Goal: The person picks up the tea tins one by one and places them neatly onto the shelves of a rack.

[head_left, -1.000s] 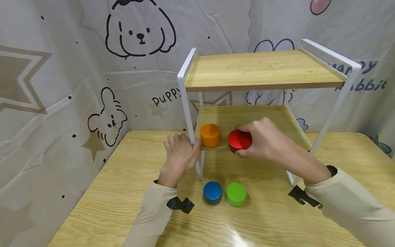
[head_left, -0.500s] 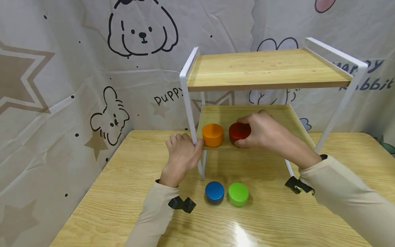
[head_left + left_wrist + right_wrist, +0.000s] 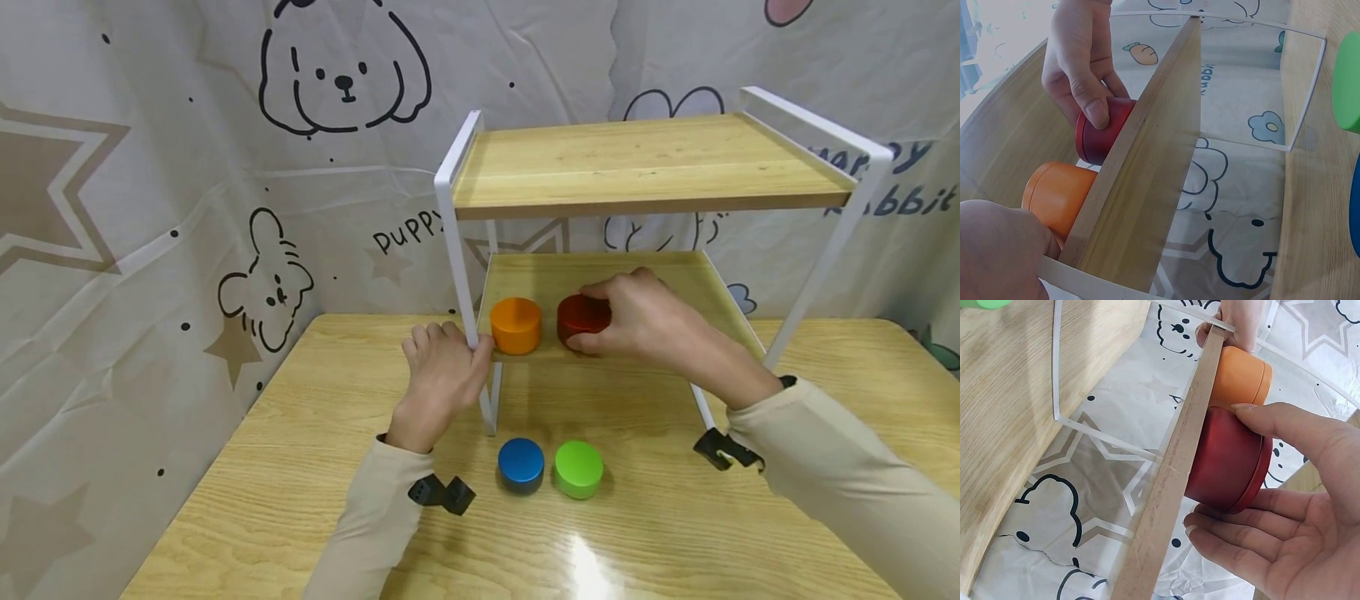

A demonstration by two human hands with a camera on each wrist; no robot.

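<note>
A small round red tin (image 3: 583, 323) with a lid seam sits on the middle board of a two-tier shelf rack (image 3: 645, 171). My right hand (image 3: 645, 312) grips it from the right, thumb at the front and fingers at the back; the right wrist view shows the tin's base (image 3: 1225, 459) against the board. Left of it on the same board stands an orange tin (image 3: 515, 326), a small gap between them. My left hand (image 3: 442, 375) grips the rack's left front post at the board's corner, its thumb close beside the orange tin.
A blue tin (image 3: 521, 465) and a green tin (image 3: 578, 469) stand side by side on the wooden table (image 3: 300, 467), in front of the rack. The rack's upper board hangs over the middle one. Behind is a patterned cloth (image 3: 360, 192).
The right hand has brought the red tin back and down from the board's front edge onto the board, beside the orange tin. The left hand has kept its grip on the rack.
</note>
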